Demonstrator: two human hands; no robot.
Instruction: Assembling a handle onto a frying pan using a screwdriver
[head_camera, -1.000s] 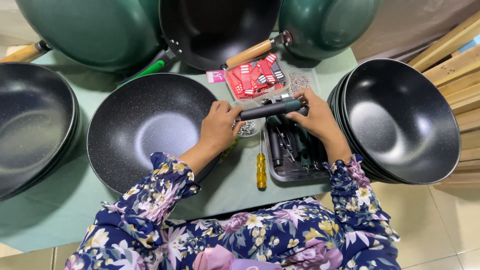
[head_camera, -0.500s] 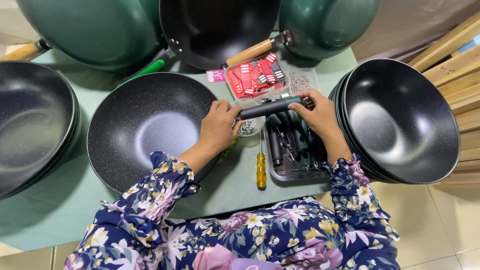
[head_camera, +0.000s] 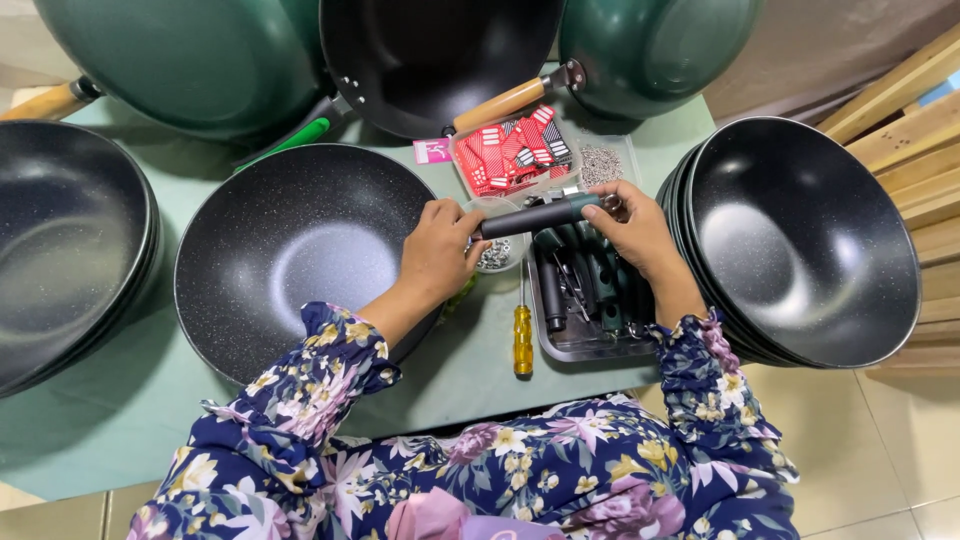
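Little has shifted since half a second ago — both hands remain closed on the same black pan handle (head_camera: 540, 215), which keeps its place above the metal tray (head_camera: 590, 345).

The handle's long axis runs roughly from 8 o'clock to 2 o'clock, nearly level across the frame, its teal-banded end toward the right. It spans the gap between the hands: the left hand (head_camera: 437, 255) wraps its fingers over the near, dark end, just beside the rim of the speckled black wok (head_camera: 290, 250), while the right hand (head_camera: 632, 225) pinches the far end between curled fingertips and thumb. Both grips look snug, with no open span showing.

Below the handle, at about 6 o'clock, lie more dark handles in the tray; a yellow-handled screwdriver (head_camera: 522, 335) rests on the green table (head_camera: 120, 420) just left of it, pointing toward 12. Both forearms, in floral sleeves, angle up from the lower edge — the left elbow bent across the wok's rim, the right wrist near the stacked woks (head_camera: 800, 240).
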